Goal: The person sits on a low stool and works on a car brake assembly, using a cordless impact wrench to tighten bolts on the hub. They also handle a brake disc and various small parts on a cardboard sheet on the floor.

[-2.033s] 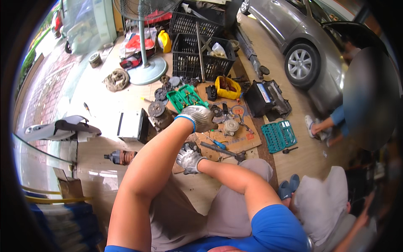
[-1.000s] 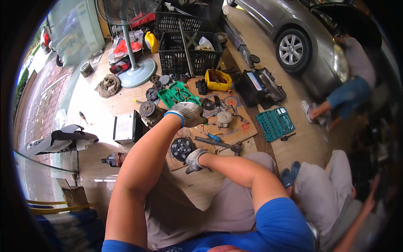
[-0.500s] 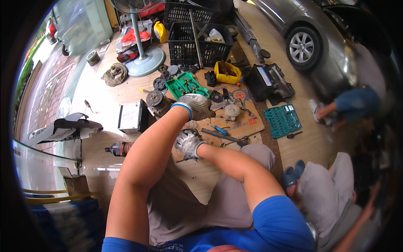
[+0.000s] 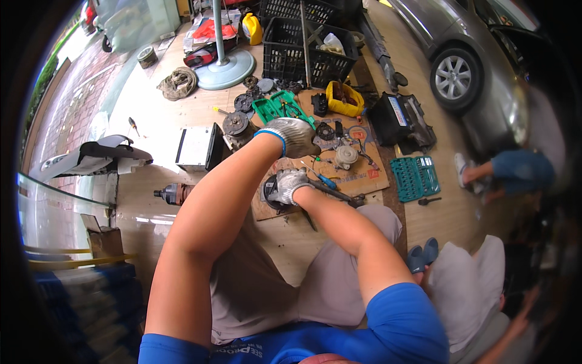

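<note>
My left hand [image 4: 293,137], in a grey-white work glove with a blue cuff, is held over the cardboard with its fingers curled downward. What they close on is hidden beneath the glove. Nearer to me, my gloved right hand [image 4: 290,185] grips the edge of a dark round metal part [image 4: 270,195] low over the cardboard [image 4: 371,178]. Beside the right hand lie a blue-handled screwdriver [image 4: 327,181] and a dark bar-shaped tool [image 4: 335,192]. A round silver motor part [image 4: 347,156] sits beyond them. Left of my left hand stands a cylindrical motor [image 4: 237,125].
An open green tool case [image 4: 274,108], a yellow container [image 4: 344,99] and black crates [image 4: 285,57] stand beyond. A car battery [image 4: 388,120] and a teal socket set [image 4: 414,178] lie right. A person in blue shorts [image 4: 522,171] crouches by the grey car [image 4: 491,115].
My right hand has shifted up and right in the picture and now grips the dark round part, which was not visible before. My left hand stays curled over the cardboard. The whole view has shifted.
</note>
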